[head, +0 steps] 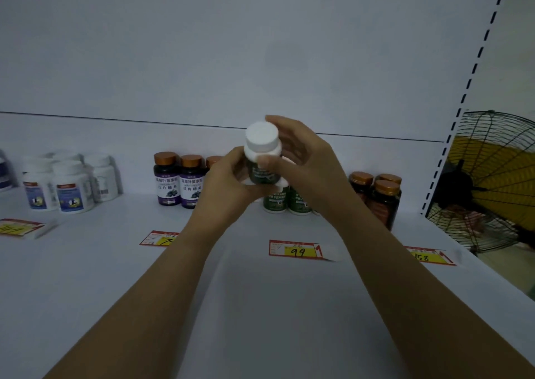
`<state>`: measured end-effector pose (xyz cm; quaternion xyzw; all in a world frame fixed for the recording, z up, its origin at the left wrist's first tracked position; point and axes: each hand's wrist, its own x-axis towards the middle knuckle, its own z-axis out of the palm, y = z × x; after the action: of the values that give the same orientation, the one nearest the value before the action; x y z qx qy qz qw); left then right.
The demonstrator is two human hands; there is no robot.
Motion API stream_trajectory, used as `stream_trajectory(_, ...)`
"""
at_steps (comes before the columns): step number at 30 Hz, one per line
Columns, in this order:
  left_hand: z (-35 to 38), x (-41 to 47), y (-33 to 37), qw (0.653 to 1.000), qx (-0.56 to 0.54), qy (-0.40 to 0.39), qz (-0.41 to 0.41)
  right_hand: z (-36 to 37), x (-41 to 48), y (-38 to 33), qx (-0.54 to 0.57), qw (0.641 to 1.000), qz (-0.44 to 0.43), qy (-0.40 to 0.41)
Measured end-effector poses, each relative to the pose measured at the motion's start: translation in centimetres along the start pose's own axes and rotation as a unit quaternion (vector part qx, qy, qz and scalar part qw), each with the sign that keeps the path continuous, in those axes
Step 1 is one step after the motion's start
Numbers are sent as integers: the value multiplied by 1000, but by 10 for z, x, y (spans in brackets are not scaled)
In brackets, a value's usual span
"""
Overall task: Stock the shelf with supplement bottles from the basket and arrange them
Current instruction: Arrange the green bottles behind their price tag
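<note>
Both forearms reach in from 6 o'clock over the white shelf (260,306), and the left hand (228,175) and right hand (301,158) together grip a white-capped green-label bottle (262,141) above its middle. Behind it, partly hidden by the hands, stand matching green bottles (275,202), with purple-label bottles (179,184) at their 9 o'clock and dark amber bottles (382,199) at their 3 o'clock.

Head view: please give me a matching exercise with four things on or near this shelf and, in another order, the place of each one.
1. white-capped bottle
2. purple-label bottles
3. price tag 99
4. fan

A. flat on the shelf, near its front
B. beyond the shelf's right end
C. held by left hand and right hand
D. standing on the shelf, left of the hands

Pairs: 1-C, 2-D, 3-A, 4-B
</note>
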<state>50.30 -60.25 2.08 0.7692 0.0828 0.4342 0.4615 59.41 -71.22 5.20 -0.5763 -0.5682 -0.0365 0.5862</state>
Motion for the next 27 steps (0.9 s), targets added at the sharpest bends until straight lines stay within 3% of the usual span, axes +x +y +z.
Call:
stream_trajectory(5, 1, -7, 14, 977, -78, -155, -127, -18, 4, 9, 37, 978, 205, 8)
stream_trajectory(8, 0, -8, 11, 950, -82, -207, -220, -20, 0, 15, 88, 931, 355, -11)
stream_trajectory(11, 1, -7, 8, 923, -85, -239, -290, -22, -4, 15, 135, 899, 416, -33)
stream_trajectory(15, 3, -7, 7, 917, -96, -244, -301, -25, -4, 16, 132, 895, 426, -25)
stream_trajectory(20, 4, -6, 8, 926, -108, -250, -260, -26, -1, 16, 103, 923, 371, -8)
stream_trajectory(23, 7, -6, 4, 962, 17, -202, -184, -29, 2, 12, 95, 946, 307, -37)
stream_trajectory(27, 14, -8, -5, 969, 149, -162, -113, -32, 1, 4, -124, 963, 231, -61)
